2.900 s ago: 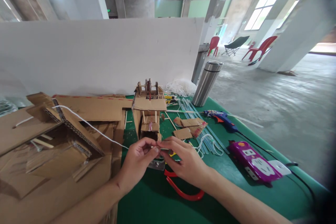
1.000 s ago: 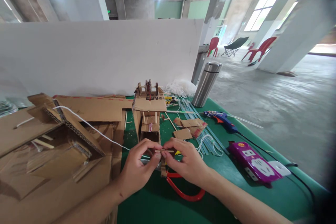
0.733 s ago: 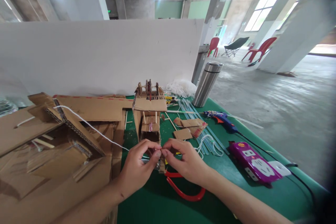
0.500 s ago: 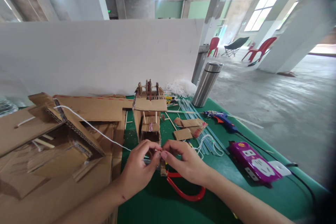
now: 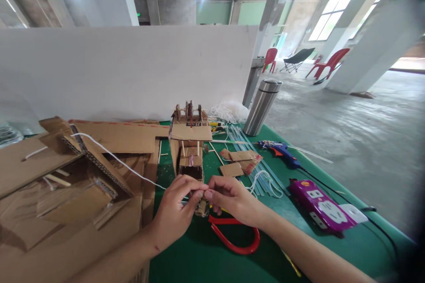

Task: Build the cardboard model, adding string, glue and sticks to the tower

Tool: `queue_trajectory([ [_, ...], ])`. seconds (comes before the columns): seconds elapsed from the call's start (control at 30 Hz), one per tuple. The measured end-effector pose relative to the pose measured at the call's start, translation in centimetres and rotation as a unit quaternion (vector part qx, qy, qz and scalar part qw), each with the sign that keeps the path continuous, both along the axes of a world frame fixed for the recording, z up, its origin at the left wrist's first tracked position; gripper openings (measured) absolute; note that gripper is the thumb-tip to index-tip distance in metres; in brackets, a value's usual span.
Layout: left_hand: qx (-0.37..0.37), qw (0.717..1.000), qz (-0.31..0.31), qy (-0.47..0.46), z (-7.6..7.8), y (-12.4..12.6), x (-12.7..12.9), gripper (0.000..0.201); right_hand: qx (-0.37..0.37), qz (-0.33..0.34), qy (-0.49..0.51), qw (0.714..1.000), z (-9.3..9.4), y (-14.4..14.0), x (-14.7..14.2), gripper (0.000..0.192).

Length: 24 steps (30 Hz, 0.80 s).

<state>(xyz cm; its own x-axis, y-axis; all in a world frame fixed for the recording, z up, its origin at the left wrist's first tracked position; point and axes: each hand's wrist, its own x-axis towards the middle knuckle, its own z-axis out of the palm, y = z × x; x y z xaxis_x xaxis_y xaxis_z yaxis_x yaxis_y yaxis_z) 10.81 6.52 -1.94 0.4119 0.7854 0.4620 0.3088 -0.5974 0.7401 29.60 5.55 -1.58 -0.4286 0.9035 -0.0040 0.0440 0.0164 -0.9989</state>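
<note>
Both hands are meeting over the near middle of the green worktop (image 5: 186, 256), fingertips pressed together. The left hand (image 5: 174, 214) is pinching the end of a white string (image 5: 109, 155) that is running back and leftward, up over the cardboard pile (image 5: 66, 194) along the worktop's left edge. The right hand (image 5: 232, 199) is closing thumb and forefinger against the left hand's fingers on a small cardboard piece (image 5: 201, 207); what exactly sits in the pinch is too small to tell. Red-handled scissors (image 5: 234, 239) are lying just under the right wrist, toward the near edge.

Behind the hands, a cardboard model (image 5: 190, 141) is standing upright at the worktop's middle, with small spools on top. Loose cardboard scraps (image 5: 239, 161) are lying beside it to the right, near a bundle of clear glue sticks (image 5: 247, 150). A blue glue gun (image 5: 280, 149) is resting toward the right edge, and a purple power strip (image 5: 318, 205) is lying nearer along that edge. A steel flask (image 5: 262, 106) is standing at the far right corner, next to a heap of white cord (image 5: 229, 110).
</note>
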Motion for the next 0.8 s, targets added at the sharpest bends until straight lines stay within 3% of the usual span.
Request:
queue_trajectory([
  [0.23, -0.037, 0.999, -0.007, 0.002, -0.26, 0.09, 0.12, 0.02, 0.148, -0.027, -0.106, 0.983, 0.4, -0.09, 0.03, 0.027],
  [0.4, -0.071, 0.997, -0.029, -0.004, -0.04, 0.31, 0.0, 0.023, 0.205, -0.036, -0.156, 0.966, 0.43, 0.02, 0.07, 0.028],
  [0.8, -0.075, 0.996, -0.047, -0.016, -0.33, 0.69, -0.29, 0.02, 0.239, -0.031, -0.193, 0.951, 0.45, -0.06, 0.3, 0.034],
])
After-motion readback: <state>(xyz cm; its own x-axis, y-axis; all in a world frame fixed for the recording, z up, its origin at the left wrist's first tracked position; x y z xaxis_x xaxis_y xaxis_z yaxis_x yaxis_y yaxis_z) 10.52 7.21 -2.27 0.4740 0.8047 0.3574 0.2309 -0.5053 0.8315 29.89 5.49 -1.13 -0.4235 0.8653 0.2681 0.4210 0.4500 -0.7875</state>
